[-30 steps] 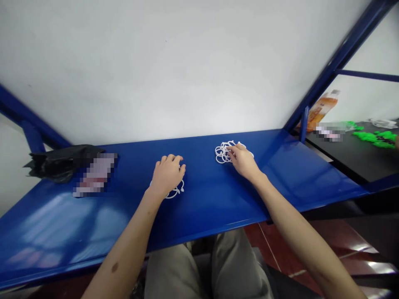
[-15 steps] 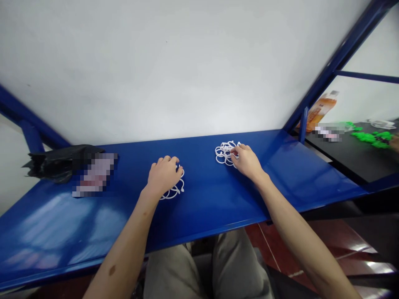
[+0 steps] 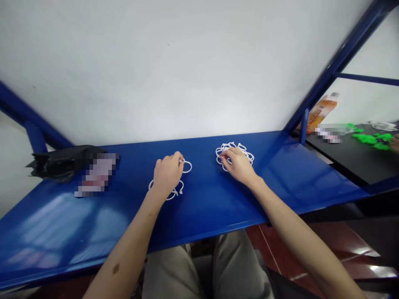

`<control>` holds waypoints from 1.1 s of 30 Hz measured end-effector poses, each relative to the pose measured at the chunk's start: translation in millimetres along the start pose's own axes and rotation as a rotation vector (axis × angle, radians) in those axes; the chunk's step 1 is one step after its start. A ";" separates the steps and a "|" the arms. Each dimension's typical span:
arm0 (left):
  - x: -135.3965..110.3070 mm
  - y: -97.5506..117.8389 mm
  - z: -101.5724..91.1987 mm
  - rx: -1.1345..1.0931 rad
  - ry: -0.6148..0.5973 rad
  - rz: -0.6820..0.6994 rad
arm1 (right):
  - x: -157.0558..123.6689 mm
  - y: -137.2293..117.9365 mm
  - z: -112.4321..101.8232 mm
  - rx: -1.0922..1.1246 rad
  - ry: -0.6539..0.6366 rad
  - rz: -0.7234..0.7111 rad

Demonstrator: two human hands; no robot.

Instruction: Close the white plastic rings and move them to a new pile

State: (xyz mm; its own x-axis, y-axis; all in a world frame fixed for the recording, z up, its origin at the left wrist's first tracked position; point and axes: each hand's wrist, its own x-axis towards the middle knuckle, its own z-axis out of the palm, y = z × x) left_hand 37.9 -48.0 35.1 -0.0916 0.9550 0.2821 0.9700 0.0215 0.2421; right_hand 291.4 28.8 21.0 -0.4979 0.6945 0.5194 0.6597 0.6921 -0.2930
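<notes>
My left hand [image 3: 168, 174] is closed in a pinch on a white cable tie loop [image 3: 187, 167], which sticks out to the right of the fingertips. Beneath that hand, more white cable tie loops [image 3: 171, 195] lie on the blue table [image 3: 202, 199], partly covered by the palm and wrist. To the right, my right hand [image 3: 238, 164] reaches over a pile of similar loops [image 3: 232, 145]. Its thumb and forefinger come together at the pile's left side, on a loop there; the exact grip is partly hidden.
A black plastic bag [image 3: 62, 162] and a blurred-out packet [image 3: 98, 174] lie at the table's left. A white wall [image 3: 187, 83] rises behind. At right, a dark table [image 3: 352, 162] holds an orange bottle [image 3: 322, 112] and green pieces [image 3: 375, 140]; another person's hand [image 3: 395, 144] shows there.
My left hand has risen slightly, with a loop now showing at its fingertips. My right hand has moved left over the pile, uncovering loops on the pile's right side.
</notes>
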 end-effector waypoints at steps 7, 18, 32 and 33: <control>-3.2 18.1 6.0 -0.654 -0.026 0.153 | -6.8 -31.1 13.9 0.331 -0.147 -0.101; -10.0 28.0 3.2 -0.653 -0.113 0.288 | -11.4 -28.6 25.1 0.237 -0.220 -0.295; -5.9 16.7 12.5 -0.365 -0.155 0.211 | -1.6 5.4 11.4 0.043 -0.101 -0.193; -4.9 11.7 12.3 -0.277 -0.147 0.197 | -0.5 15.1 7.7 0.023 -0.066 -0.127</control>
State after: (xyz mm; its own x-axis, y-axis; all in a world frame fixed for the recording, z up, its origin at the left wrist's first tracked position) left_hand 52.5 -48.8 25.2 0.1440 0.9656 0.2167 0.8660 -0.2289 0.4445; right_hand 297.2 40.5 10.2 -0.6132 0.6115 0.5000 0.5762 0.7793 -0.2464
